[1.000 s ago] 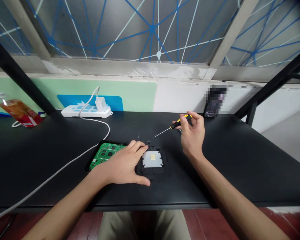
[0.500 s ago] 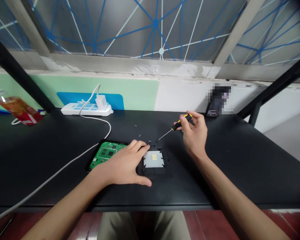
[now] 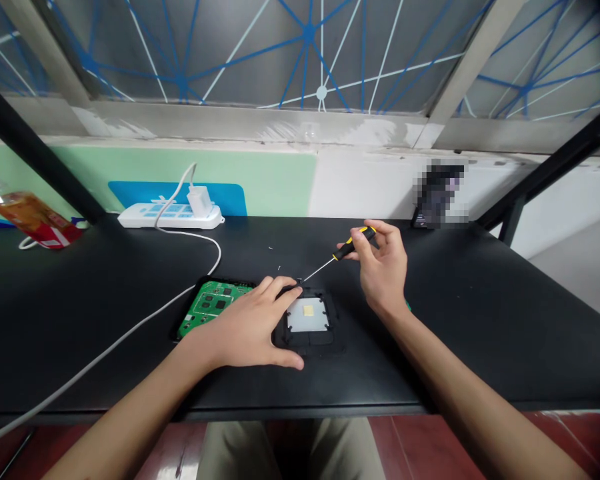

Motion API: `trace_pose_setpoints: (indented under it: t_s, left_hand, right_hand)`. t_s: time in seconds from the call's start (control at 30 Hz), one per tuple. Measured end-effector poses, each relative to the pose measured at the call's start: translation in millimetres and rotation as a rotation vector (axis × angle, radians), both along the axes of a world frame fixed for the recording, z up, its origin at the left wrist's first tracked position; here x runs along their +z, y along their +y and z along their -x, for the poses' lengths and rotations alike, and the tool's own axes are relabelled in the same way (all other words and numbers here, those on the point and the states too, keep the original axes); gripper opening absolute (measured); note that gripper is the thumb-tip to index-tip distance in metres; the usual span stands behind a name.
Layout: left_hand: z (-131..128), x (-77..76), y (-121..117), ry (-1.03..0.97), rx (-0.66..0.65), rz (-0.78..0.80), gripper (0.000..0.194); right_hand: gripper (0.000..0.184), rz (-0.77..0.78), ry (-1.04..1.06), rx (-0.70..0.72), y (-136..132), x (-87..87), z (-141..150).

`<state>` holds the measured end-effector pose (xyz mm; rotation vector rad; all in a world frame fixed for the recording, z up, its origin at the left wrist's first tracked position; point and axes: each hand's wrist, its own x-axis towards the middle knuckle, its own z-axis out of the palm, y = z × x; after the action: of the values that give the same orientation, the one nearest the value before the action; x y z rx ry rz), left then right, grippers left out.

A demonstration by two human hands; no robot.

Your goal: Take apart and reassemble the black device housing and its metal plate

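Observation:
My right hand (image 3: 384, 267) is closed around the black and yellow handle of a screwdriver (image 3: 351, 245). Its thin shaft slants down to the left, and the tip is beside a small screw (image 3: 299, 281) at the far edge of a black plastic cover (image 3: 314, 339). Set in that cover is a silver metal plate (image 3: 300, 323) bearing a pale yellow pad (image 3: 308, 311). My left hand (image 3: 253, 325) spans the cover's left side, thumb at the near edge and fingers at the far edge, holding it. Under my left wrist and fingers, a green circuit board (image 3: 207, 307) in a black housing is partly hidden.
Tiny screws (image 3: 279, 268) lie beyond the cover on the black table (image 3: 460, 347). A white power strip (image 3: 170, 217) with a plugged-in charger (image 3: 200, 201) stands at the back; its cable (image 3: 130, 328) runs across the left. A drink bottle (image 3: 35, 220) and a pixelated phone (image 3: 437, 197) are farther back.
My right hand has moved slightly left, bringing the screwdriver tip from the table to the small screw by the cover. My left hand stays in place. The view has shifted slightly.

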<state>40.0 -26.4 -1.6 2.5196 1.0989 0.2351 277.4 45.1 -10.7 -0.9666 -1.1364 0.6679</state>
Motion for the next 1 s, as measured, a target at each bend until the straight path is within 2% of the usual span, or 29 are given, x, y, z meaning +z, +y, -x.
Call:
trace_pose_setpoints:
  t_s: [0.73, 1.0]
  left_hand:
    - [-3.6, 4.8, -0.6, 0.068, 0.016, 0.025, 0.106]
    - [-1.2, 3.4, -2.0, 0.044, 0.007, 0.014, 0.105]
  right_hand:
    - [0.031, -0.011, 0.053, 0.03, -1.7, 3.3, 1.3]
    - [0.031, -0.042, 0.039, -0.011, 0.2, 2.3, -1.2]
